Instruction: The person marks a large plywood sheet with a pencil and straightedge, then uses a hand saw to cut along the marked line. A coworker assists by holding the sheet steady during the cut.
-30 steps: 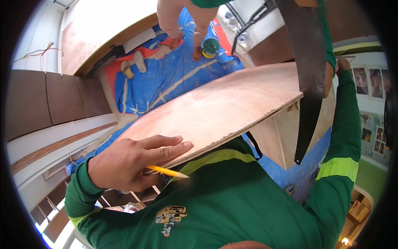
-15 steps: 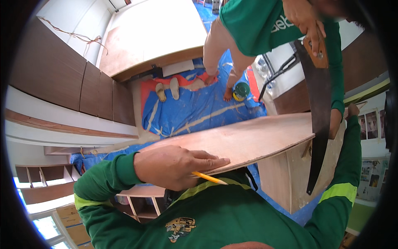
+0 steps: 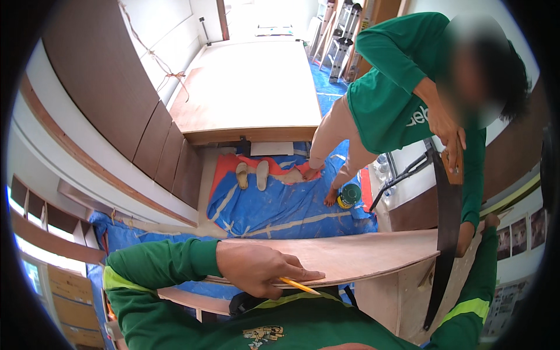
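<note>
A curved sheet of pale plywood [image 3: 350, 254] lies across the lower middle, over an upright plywood piece [image 3: 376, 297]. My left hand [image 3: 256, 268] rests on its near edge, fingers bent round a yellow pencil [image 3: 298, 286], index finger along the board. Far to the right, my right hand [image 3: 491, 223] grips plywood at its far end, fingers partly hidden. A co-worker in green [image 3: 391, 116] bends over that end, one hand [image 3: 443, 128] on the wooden handle [image 3: 454, 169] of a long handsaw [image 3: 443, 268] whose blade stands against the board's right end; their other hand [image 3: 465, 242] is beside it.
A large white-topped platform [image 3: 245, 93] stands beyond a blue tarp [image 3: 256, 216] with sandals [image 3: 262, 175] and a green can [image 3: 350, 194]. Dark brown panels [image 3: 122, 128] line the left. Ladders [image 3: 341, 49] lean at the back. A black metal frame [image 3: 402, 172] stands behind the co-worker.
My view has tipped upward, showing more of the co-worker and room, so the board sits lower in the picture. The saw stays at the board's right end; my hands still hold on.
</note>
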`<action>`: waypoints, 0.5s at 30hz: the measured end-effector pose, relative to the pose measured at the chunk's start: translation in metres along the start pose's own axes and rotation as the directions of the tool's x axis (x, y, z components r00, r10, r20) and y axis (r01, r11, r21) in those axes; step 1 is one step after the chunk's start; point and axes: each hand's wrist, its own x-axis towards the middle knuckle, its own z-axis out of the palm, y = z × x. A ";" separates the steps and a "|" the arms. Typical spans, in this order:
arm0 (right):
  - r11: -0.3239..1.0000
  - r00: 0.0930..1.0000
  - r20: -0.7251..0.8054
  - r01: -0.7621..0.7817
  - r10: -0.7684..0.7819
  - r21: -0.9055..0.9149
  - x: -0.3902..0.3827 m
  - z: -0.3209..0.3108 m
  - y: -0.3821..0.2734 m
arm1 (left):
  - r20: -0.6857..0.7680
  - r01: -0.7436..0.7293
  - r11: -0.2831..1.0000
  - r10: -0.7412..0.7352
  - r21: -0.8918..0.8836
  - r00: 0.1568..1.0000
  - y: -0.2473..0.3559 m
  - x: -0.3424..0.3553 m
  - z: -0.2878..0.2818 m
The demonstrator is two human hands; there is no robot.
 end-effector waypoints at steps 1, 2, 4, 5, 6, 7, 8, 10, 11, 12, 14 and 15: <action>1.000 1.000 -0.014 0.004 -0.004 -0.002 0.001 0.000 0.001 | -0.007 0.001 1.000 -0.001 -0.010 1.000 0.001 0.001 0.002; 1.000 1.000 -0.023 0.007 -0.007 0.000 0.002 0.000 0.002 | -0.006 0.000 1.000 0.000 -0.020 1.000 0.003 0.001 0.004; 0.991 0.993 0.113 -0.002 0.018 -0.137 0.004 0.000 0.004 | 0.000 0.017 0.998 -0.017 -0.056 1.000 0.009 0.002 0.007; 0.977 0.983 0.178 0.001 0.037 -0.212 0.005 -0.001 0.005 | 0.000 0.032 0.996 -0.032 -0.085 0.999 0.013 0.002 0.010; 0.983 0.994 0.113 0.016 0.005 -0.182 0.005 -0.001 0.006 | 0.011 0.068 0.991 -0.067 -0.113 0.998 0.017 0.002 0.012; 0.988 0.998 0.049 0.038 -0.031 -0.150 0.004 0.000 0.006 | -0.011 0.051 0.994 -0.052 -0.091 0.999 0.020 0.002 0.013; 0.992 0.997 0.078 0.013 -0.004 -0.125 0.003 0.000 0.007 | -0.022 0.055 0.997 -0.057 -0.060 0.998 0.022 0.002 0.012; 0.999 1.000 0.015 -0.011 0.012 -0.035 0.000 -0.001 0.007 | -0.019 0.060 0.998 -0.059 0.001 0.998 0.020 0.001 0.006; 0.998 0.998 0.020 -0.058 0.058 0.007 -0.001 0.000 0.006 | -0.008 0.058 0.998 -0.057 0.032 0.998 0.018 0.002 0.002; 0.995 0.992 0.080 -0.099 0.097 0.012 -0.001 -0.001 0.006 | -0.011 0.048 0.997 -0.047 0.064 0.999 0.015 0.003 -0.001; 0.997 0.998 -0.035 -0.050 0.048 -0.065 -0.001 -0.002 0.006 | -0.027 0.026 0.998 -0.025 0.061 0.999 0.014 0.003 0.000; 0.991 0.997 0.003 -0.070 0.071 -0.116 -0.001 -0.002 0.007 | -0.044 0.007 0.999 -0.005 0.044 0.999 0.014 0.003 0.001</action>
